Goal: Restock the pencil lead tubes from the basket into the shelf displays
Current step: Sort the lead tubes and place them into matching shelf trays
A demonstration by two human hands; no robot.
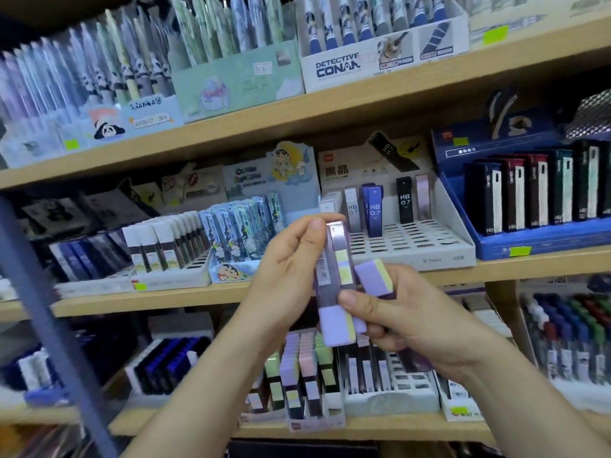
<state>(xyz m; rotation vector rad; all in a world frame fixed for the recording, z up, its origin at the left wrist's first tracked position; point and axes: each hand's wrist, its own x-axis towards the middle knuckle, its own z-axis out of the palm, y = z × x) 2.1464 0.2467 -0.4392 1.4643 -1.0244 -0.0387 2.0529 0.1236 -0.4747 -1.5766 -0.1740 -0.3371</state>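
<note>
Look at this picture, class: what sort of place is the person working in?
Most likely a stationery shop. Wooden shelves carry display boxes of pens and pencil lead tubes, some with green price stickers, while both hands hold purple lead tubes.

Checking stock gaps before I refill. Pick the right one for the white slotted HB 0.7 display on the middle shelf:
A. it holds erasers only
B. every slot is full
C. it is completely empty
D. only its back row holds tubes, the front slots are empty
D: the HB 0.7 display holds a few lead tubes standing along its back row, while the front slots show empty.
</note>
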